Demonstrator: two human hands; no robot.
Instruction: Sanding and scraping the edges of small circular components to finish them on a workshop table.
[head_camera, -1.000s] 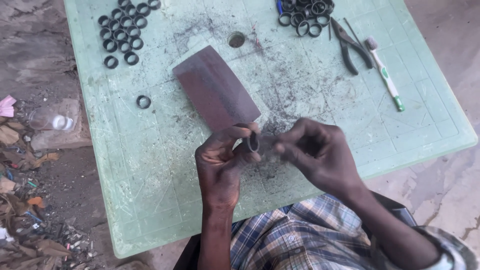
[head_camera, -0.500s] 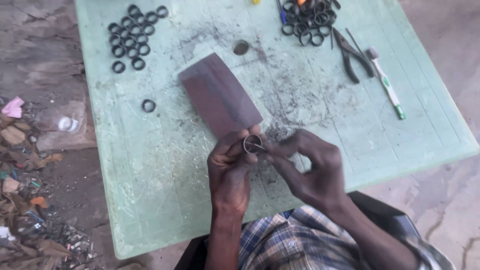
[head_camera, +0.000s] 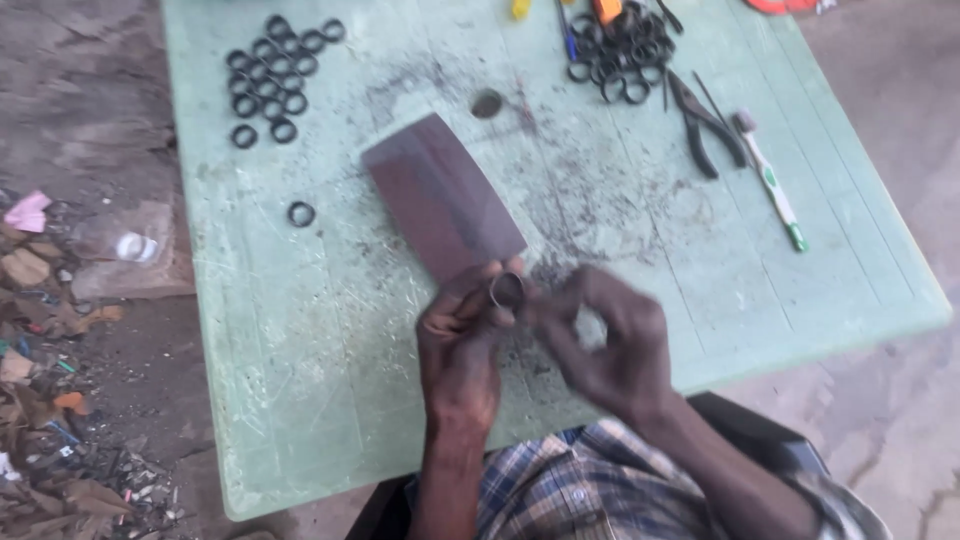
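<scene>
My left hand (head_camera: 462, 345) holds a small dark ring (head_camera: 507, 290) between thumb and fingers, just above the near end of a dark brown sheet (head_camera: 441, 196) lying on the pale green table (head_camera: 300, 380). My right hand (head_camera: 605, 340) is beside it, its fingertips touching the same ring; it is blurred. Both hands hover over a patch of dark dust near the table's front edge.
A cluster of black rings (head_camera: 275, 75) lies at the far left, one loose ring (head_camera: 301, 213) nearer. More rings (head_camera: 620, 55) pile at the far centre beside pliers (head_camera: 705, 125) and a toothbrush (head_camera: 768, 180). A round hole (head_camera: 487, 103) marks the table. Litter covers the ground at left.
My hands have shifted slightly down and closer together around the ring. The camera view has drifted, so the table appears further right and lower in frame.
</scene>
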